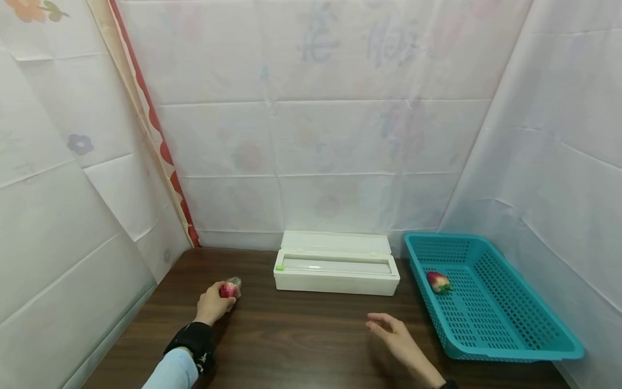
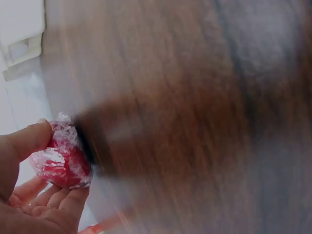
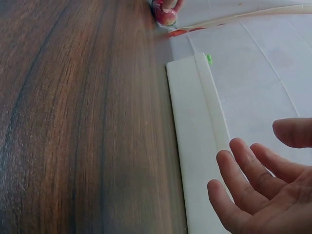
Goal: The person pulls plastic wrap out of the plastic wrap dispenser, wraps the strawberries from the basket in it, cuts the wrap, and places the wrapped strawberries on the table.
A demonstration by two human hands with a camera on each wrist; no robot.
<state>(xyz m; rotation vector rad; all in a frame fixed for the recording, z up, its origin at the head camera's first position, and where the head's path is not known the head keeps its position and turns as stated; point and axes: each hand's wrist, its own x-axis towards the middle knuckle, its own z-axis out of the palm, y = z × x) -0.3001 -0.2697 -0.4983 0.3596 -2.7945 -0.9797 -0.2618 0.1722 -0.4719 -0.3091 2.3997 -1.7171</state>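
In the head view my left hand point(image 1: 214, 303) holds a red fruit point(image 1: 229, 290) over the left part of the table. Clear, crinkled plastic film covers this fruit point(image 2: 63, 163), gripped between thumb and fingers in the left wrist view. My right hand point(image 1: 394, 339) is held over the table in front of the white film dispenser box point(image 1: 335, 282), its fingers loosely bent around nothing. From the right wrist, the same hand point(image 3: 263, 183) appears beside the box's long white side. The dispenser's lid point(image 1: 335, 241) stands raised at the back, and a small green piece point(image 1: 279, 268) sits at its left end.
A teal plastic basket point(image 1: 510, 354) stands at the right, with one red and yellow fruit point(image 1: 439, 282) with a green leafy end inside. White cloth hangs point(image 1: 340, 162) behind and along both sides of the dark wooden table point(image 1: 291, 335).
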